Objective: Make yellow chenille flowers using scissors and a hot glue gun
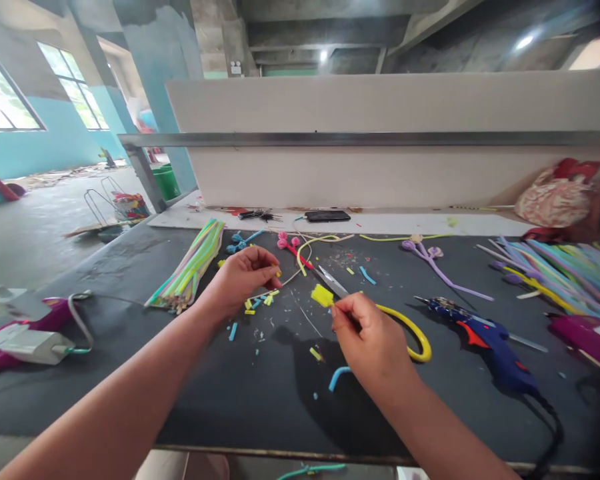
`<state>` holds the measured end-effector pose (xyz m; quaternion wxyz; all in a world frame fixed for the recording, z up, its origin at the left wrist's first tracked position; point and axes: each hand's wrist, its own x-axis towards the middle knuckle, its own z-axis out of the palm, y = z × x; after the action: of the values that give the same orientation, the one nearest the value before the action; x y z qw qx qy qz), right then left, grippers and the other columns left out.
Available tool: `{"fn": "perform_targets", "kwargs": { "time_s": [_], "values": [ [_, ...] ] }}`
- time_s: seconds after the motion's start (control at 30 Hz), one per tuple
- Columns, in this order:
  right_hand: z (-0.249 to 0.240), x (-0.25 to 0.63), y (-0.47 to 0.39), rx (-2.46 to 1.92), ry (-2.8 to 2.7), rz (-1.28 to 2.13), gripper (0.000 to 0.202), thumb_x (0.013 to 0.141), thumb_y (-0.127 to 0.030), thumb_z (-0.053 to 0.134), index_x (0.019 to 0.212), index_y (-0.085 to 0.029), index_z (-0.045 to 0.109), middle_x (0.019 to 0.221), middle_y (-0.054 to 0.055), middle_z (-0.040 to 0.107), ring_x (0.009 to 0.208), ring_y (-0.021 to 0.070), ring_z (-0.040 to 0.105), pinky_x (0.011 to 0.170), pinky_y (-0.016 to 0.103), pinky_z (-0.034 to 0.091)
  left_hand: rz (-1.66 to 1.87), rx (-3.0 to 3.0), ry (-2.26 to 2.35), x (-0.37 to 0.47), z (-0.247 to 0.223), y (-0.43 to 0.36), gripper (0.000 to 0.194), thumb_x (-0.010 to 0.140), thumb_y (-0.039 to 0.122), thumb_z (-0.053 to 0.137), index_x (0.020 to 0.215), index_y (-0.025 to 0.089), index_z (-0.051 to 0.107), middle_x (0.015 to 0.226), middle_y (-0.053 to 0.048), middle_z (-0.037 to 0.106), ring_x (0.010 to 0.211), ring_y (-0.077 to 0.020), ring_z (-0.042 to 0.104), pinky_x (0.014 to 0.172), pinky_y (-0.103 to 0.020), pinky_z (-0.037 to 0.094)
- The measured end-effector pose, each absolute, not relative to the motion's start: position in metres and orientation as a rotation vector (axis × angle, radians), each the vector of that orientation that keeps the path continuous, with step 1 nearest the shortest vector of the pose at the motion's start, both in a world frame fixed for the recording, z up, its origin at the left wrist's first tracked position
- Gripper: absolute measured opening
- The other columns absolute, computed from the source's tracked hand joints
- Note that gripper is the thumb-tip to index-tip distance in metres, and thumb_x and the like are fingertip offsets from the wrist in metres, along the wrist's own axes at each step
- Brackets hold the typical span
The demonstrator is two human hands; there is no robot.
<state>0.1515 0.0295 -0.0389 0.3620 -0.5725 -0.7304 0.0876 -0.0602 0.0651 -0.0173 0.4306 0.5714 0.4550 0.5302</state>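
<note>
Thumb and fingers of my left hand are pinched on a tiny yellow piece, above a scatter of cut yellow bits. To the right, my right hand is closed, with a fuzzy yellow piece at its fingertips. Scissors with yellow handles lie just behind my right hand, blades pointing up and left. A short blue pipe cleaner lies beside that hand on the dark table.
Left stands a bundle of pastel pipe cleaners; another lies right. A blue glue gun is right of my right hand. Finished-looking pink and purple pieces lie farther back, near a black phone.
</note>
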Motion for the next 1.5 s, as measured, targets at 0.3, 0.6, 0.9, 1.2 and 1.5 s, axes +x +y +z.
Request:
{"fn": "perform_targets", "kwargs": {
  "time_s": [0.3,0.6,0.9,1.2,1.5],
  "values": [
    [-0.052,0.142,0.025,-1.372,-2.025,0.050,0.009,0.079,-0.019,0.050,0.071,-0.022,0.053,0.058,-0.003,0.062,0.052,0.0139,0.058,0.050,0.023,0.036,1.243,1.185,0.834,-0.056,-0.034,0.050,0.015,0.065,0.020,0.075,0.069,0.014,0.063,0.067,0.003,0.058,0.062,-0.0057,0.051,0.063,-0.019,0.038],
    [-0.054,0.140,0.022,-1.316,-2.065,0.070,0.010,0.080,-0.017,0.049,0.072,-0.021,0.052,0.056,-0.003,0.060,0.049,0.0130,0.055,0.049,0.023,0.034,1.245,1.174,0.810,-0.035,-0.039,0.042,0.013,0.063,0.016,0.075,0.064,0.013,0.063,0.071,0.002,0.053,0.065,-0.0076,0.047,0.061,-0.021,0.035],
    [-0.054,0.140,0.021,-1.278,-2.087,0.010,0.011,0.080,-0.014,0.049,0.070,-0.020,0.051,0.053,-0.003,0.057,0.047,0.0129,0.054,0.047,0.023,0.033,1.226,1.155,0.887,-0.034,-0.041,0.041,0.015,0.062,0.018,0.075,0.066,0.013,0.061,0.066,0.003,0.054,0.063,-0.0074,0.046,0.061,-0.021,0.033],
    [-0.055,0.140,0.021,-1.179,-2.117,-0.004,0.014,0.081,-0.011,0.048,0.071,-0.020,0.051,0.056,-0.002,0.058,0.050,0.0126,0.055,0.051,0.023,0.035,1.229,1.100,0.908,-0.029,-0.043,0.039,0.017,0.063,0.018,0.075,0.070,0.014,0.059,0.067,0.004,0.055,0.061,-0.0062,0.046,0.061,-0.020,0.034],
    [-0.057,0.142,0.022,-1.101,-2.168,-0.010,0.015,0.084,-0.014,0.045,0.072,-0.019,0.052,0.059,-0.001,0.058,0.054,0.0136,0.054,0.054,0.025,0.036,1.215,1.138,0.915,-0.029,-0.049,0.041,0.016,0.068,0.019,0.071,0.078,0.015,0.059,0.073,0.003,0.054,0.064,-0.0070,0.047,0.063,-0.021,0.036]
  ]
}}
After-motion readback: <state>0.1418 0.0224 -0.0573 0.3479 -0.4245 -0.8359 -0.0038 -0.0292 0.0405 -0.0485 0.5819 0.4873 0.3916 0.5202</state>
